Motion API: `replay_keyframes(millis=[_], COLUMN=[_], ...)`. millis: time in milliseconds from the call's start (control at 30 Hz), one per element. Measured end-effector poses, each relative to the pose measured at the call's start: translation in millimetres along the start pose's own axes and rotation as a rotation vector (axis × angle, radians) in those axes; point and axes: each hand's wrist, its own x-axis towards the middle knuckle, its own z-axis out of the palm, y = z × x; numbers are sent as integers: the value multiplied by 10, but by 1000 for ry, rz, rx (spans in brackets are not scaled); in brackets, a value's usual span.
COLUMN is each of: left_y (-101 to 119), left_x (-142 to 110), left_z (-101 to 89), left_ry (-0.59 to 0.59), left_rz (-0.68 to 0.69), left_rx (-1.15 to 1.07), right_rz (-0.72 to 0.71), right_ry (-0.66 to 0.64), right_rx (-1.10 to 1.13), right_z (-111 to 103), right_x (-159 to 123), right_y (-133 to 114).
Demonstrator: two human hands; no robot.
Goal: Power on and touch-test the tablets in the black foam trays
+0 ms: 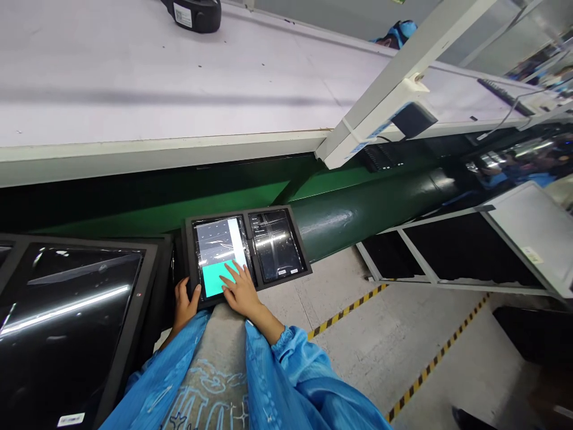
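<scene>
A black tray (250,246) lies in front of me with two tablets set side by side in it. The left tablet (213,246) is lit, with a grey and white picture and a bright turquoise block; the right tablet (276,248) shows a dark screen with small text. Both look covered in clear film. My left hand (184,306) grips the tray's near left corner, thumb toward the top. Over the lit screen, my right hand (242,292) has its fingers spread, fingertips at the turquoise block. Whether each fingertip touches the glass, I cannot tell.
Left of me stand large black trays with dark screens (76,298). Beyond a green conveyor belt (344,218) runs a white bench (156,77) with a slanted post (394,77). A grey rack (430,272) stands right, near yellow-black floor tape (349,310).
</scene>
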Motion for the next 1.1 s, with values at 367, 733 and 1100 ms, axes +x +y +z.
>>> replay_keyframes(millis=[367,733,1100], left_y=[36,36,32], left_x=[66,132,164], left_z=[2,30,21], left_ry=[19,30,20], left_rz=[-39,-72,-98], left_rx=[-62,-86,-72], right_rz=[162,165,-283], right_ry=[69,-7,-255], right_rx=[-82,-97,56], right_z=[-294,-411,-326], right_x=[1059,1438,376], right_y=[528,600,251])
